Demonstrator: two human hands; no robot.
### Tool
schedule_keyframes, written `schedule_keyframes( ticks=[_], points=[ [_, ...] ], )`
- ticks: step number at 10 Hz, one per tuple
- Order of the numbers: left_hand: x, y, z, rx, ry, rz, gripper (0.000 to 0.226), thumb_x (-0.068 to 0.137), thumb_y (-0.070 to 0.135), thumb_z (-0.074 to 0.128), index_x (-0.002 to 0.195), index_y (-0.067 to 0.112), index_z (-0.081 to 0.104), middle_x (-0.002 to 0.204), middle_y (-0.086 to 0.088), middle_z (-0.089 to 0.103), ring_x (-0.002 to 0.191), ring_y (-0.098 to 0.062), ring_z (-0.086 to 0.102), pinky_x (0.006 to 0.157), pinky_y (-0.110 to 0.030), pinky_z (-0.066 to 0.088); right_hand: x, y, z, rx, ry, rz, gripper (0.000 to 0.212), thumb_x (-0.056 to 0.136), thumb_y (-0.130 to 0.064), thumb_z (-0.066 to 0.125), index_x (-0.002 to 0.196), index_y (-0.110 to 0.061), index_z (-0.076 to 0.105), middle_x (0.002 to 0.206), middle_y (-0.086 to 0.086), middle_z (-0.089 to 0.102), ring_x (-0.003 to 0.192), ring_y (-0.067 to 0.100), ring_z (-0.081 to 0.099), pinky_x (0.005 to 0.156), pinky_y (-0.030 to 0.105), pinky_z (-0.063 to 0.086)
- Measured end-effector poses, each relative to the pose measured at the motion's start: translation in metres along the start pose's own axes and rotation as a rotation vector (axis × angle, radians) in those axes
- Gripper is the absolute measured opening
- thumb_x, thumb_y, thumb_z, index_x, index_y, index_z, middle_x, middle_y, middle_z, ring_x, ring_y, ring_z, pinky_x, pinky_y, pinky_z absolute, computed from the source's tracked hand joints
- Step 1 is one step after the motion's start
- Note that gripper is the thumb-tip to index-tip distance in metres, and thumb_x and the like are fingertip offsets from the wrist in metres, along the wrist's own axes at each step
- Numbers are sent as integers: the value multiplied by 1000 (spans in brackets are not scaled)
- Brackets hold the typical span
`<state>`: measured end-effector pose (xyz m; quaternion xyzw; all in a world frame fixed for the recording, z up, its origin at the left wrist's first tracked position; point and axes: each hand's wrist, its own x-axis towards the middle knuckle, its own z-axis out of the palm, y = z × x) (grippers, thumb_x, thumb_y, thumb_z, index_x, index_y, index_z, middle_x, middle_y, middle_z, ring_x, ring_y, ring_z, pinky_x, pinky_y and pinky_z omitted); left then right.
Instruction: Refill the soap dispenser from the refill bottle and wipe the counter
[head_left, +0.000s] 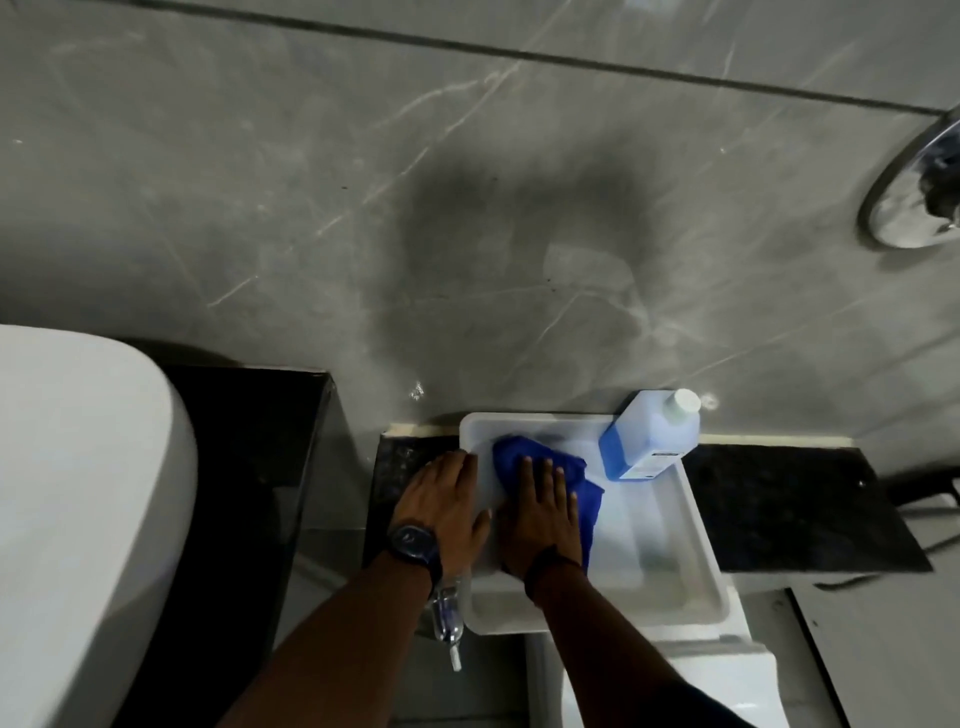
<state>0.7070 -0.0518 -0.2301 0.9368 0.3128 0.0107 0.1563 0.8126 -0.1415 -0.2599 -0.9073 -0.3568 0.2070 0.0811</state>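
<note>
A white plastic tray sits on a black stone counter. My right hand presses flat on a blue cloth inside the tray's left part. My left hand rests on the tray's left rim, a dark watch on its wrist. The refill bottle, translucent with blue liquid and a white cap, stands at the tray's far right corner against the wall. A clear soap dispenser with a pump nozzle shows below my left wrist, partly hidden by the arm.
A grey marble wall rises behind the counter. A white rounded fixture fills the left. A chrome fitting is on the wall at the far right. A white ceramic fixture lies below the tray.
</note>
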Motion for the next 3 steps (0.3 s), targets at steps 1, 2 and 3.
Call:
schedule_keyframes(
  ticks=[1, 2, 3],
  points=[
    [-3, -1, -2, 22, -12, 5, 70, 83, 51, 46, 140, 17, 22, 141, -6, 35, 125, -23, 38, 107, -37, 32, -1, 1, -2, 61, 2, -38, 70, 96, -40, 35, 149, -23, -7, 160, 6, -8, 146, 22, -10, 117, 38, -5],
    [-7, -2, -17, 24, 25, -18, 74, 82, 53, 46, 141, 17, 20, 143, -8, 31, 125, -26, 39, 105, -40, 34, -6, -5, -17, 169, 114, -54, 66, 97, -30, 39, 150, -16, 3, 160, 9, 5, 147, 22, 0, 119, 34, 3],
    [-13, -2, -37, 46, 33, -11, 77, 81, 55, 48, 142, 18, 19, 146, -7, 28, 130, -27, 35, 107, -43, 31, -15, -13, -37, 267, 243, -61, 62, 96, -27, 44, 149, -14, 16, 158, 9, 18, 146, 23, 12, 118, 33, 11]
  ],
)
